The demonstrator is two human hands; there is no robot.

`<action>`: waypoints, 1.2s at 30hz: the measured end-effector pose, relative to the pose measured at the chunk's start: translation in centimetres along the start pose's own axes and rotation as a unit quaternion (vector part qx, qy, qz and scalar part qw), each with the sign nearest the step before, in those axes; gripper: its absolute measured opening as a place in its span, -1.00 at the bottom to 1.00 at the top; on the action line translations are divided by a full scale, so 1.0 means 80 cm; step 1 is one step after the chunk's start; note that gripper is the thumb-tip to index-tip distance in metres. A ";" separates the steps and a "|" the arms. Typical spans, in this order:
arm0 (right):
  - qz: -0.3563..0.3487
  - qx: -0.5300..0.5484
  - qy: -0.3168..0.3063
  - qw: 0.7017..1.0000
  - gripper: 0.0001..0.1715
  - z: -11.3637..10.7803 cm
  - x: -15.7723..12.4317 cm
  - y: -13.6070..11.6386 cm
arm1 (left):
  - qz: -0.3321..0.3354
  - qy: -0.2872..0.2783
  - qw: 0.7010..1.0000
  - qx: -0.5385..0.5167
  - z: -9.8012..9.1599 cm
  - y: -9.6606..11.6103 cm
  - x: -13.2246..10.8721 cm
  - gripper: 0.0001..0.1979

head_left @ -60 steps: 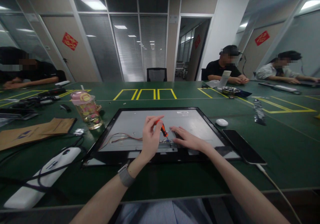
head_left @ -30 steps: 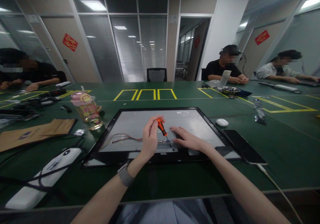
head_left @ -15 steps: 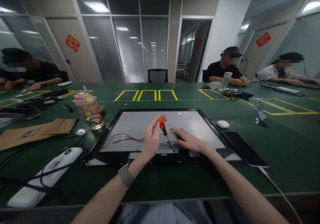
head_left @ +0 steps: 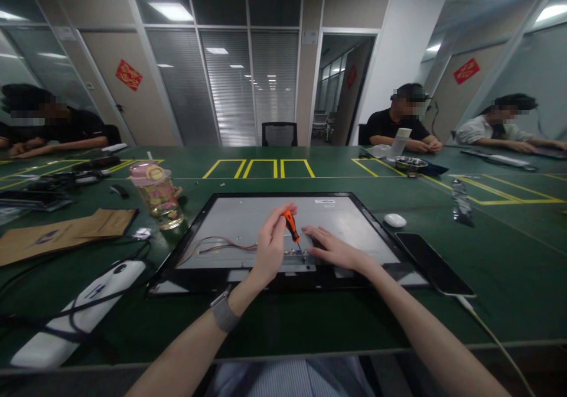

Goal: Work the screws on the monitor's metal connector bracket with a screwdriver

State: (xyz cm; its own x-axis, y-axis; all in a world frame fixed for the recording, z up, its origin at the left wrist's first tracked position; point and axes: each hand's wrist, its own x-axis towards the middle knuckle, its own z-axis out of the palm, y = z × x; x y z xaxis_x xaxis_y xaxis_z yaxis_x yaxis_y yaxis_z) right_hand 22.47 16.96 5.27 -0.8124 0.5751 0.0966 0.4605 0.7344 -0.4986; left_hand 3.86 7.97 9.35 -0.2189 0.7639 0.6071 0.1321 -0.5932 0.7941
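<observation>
One screwdriver [head_left: 292, 227], left hand [head_left: 271, 246] gripping it, tip [head_left: 300, 249] indistinct, right hand [head_left: 334, 249] spread on panel [head_left: 241, 215]

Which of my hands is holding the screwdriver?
Your left hand, with the watch on its wrist, holds the orange screwdriver; your right hand rests on the grey panel.

Matt metal panel [head_left: 336, 220], plastic screwdriver handle [head_left: 292, 225], glossy phone [head_left: 434, 264]

Grey wide-band watch [head_left: 225, 314], L wrist [head_left: 239, 300] – bare forearms [head_left: 188, 350] – blue-grey clothing [head_left: 290, 379] w/ fine vert. stripes
</observation>
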 end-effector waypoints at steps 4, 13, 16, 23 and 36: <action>0.007 0.000 0.000 1.000 -0.36 -0.003 -0.002 -0.005 | 0.008 0.018 0.999 0.030 0.001 -0.004 0.002 -0.81; 0.000 -0.001 -0.001 1.000 -0.35 0.000 0.000 -0.002 | 0.014 0.009 1.000 0.022 -0.001 -0.002 0.000 -0.70; 0.005 -0.006 -0.009 1.000 -0.32 0.000 0.000 0.000 | 0.026 0.027 0.998 0.052 -0.002 -0.003 0.000 -0.78; 0.003 -0.003 -0.003 1.000 -0.33 0.001 0.000 0.000 | 0.021 0.024 0.999 0.033 0.000 0.001 0.000 -0.71; -0.007 0.010 -0.003 1.000 -0.37 0.001 0.000 0.002 | 0.028 0.023 0.997 0.062 -0.002 0.000 0.002 -0.73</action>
State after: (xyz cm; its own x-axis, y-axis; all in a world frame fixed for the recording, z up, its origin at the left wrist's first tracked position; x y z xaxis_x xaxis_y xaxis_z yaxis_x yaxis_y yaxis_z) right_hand 22.54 17.03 5.12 -0.8206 0.5631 0.0978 0.4429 0.7346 -0.5140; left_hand 3.66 8.03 9.44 -0.2520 0.7159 0.6511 0.2630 -0.5968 0.7580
